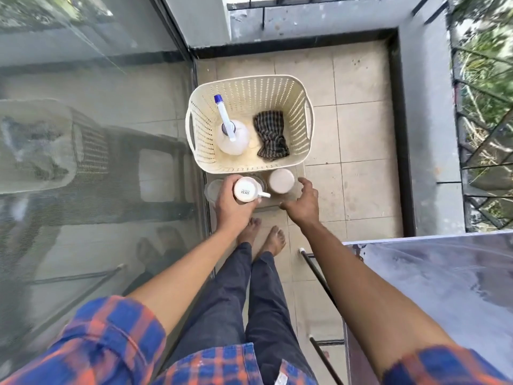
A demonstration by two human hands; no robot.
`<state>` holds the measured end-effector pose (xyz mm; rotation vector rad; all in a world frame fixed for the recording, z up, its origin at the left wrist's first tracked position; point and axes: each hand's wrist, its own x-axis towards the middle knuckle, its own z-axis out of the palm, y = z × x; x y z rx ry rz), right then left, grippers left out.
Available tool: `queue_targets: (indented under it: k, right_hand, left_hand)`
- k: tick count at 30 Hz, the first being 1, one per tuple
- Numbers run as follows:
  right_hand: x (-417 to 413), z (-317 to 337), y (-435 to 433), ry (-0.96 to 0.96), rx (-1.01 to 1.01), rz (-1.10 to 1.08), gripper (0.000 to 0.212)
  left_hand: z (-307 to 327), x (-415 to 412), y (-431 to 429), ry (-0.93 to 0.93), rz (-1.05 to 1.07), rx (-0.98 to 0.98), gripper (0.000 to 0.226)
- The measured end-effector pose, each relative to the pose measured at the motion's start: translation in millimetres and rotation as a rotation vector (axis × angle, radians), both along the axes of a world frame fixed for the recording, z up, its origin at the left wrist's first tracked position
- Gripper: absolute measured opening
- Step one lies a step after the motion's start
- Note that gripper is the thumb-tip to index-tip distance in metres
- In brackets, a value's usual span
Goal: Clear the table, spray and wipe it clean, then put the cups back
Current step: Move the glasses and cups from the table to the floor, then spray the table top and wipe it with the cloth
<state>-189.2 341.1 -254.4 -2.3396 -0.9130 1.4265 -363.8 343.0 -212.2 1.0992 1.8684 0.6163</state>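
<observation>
Plaid sleeves in blue and orange fill the bottom edge, and both bare forearms reach from them down toward a cream perforated basket that stands on the tiled floor. Just in front of the basket, on its near side, the cups are gathered on the floor. The left hand grips a white mug from the side, fingers wrapped round its body, with the handle pointing toward the right hand. That hand hovers at the basket's near right corner with fingers spread and curved. Something transparent may sit within its span, but I cannot tell whether it holds anything. A pale cup stands between the two hands, touching or almost touching the basket wall, and a clear glass sits at the near left corner, beside the left hand. Inside the basket a spray bottle stands on the left and a dark checked cloth lies crumpled on the right. The table is well apart from the basket, nearer the person, and its glossy top looks streaked. With cups off the table and the bottle and cloth stowed, clearing seems done and wiping probably too. Returning the cups looks like what remains.
</observation>
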Motion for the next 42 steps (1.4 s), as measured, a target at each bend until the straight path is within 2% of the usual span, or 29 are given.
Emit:
queue_targets:
  k: [5, 19, 23, 27, 30, 34, 38, 42]
  right_hand:
    - [-2, -2, -3, 0.008, 0.012, -0.001, 0.086]
    - [1, 14, -12, 0.021, 0.025, -0.039, 0.087]
    - [5, 29, -12, 0.021, 0.059, -0.057, 0.084]
    - [8, 50, -9, 0.017, 0.115, -0.092, 0.071]
    - [10, 70, -6, 0.034, 0.201, -0.155, 0.055]
    - [8, 91, 9, 0.039, 0.398, -0.208, 0.035]
    - [0, 100, 45, 0.027, 0.458, -0.087, 0.03]
    - [-15, 91, 95, -0.066, 0.415, 0.28, 0.039]
  left_hand:
    - [-1, 8, 3, -0.023, 0.036, 0.048, 0.061]
    - [13, 5, -3, 0.005, -0.014, -0.012, 0.074]
    - [31, 0, -7, 0.028, 0.004, 0.023, 0.07]
    - [52, -11, -10, 0.064, -0.032, 0.066, 0.054]
    - [68, -20, -3, 0.034, 0.016, 0.094, 0.039]
    - [80, -31, 24, -0.037, 0.08, 0.135, 0.038]
    - [75, -45, 65, -0.041, 0.024, 0.07, 0.062]
    - [54, -55, 108, -0.032, -0.106, -0.03, 0.085]
